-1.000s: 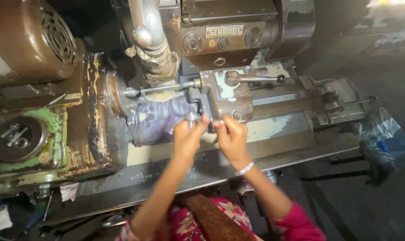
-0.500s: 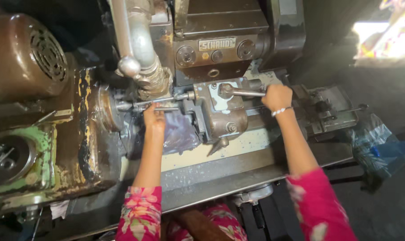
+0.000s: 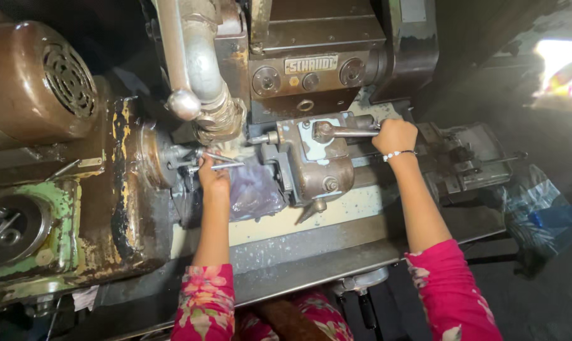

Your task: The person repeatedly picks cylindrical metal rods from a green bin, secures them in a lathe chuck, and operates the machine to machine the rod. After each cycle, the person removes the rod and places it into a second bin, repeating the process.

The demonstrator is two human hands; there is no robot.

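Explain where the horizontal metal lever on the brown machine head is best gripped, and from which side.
Grip the horizontal metal lever at its free right end, away from its rounded pivot knob, coming from the right. The right hand wraps it there, where the bar juts clear of the brown machine head.

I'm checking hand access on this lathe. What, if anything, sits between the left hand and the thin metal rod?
Nothing visible: the left hand already touches the thin metal rod. The right hand grips the lever handle.

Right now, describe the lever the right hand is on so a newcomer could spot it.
Start at the dark boxy machine head top centre. Just below sits a rounded brown metal housing. The lever runs horizontally from its top toward the right hand, which closes over its far end; unlike the thin rods near the left hand, it is thick, with a knobbed pivot.
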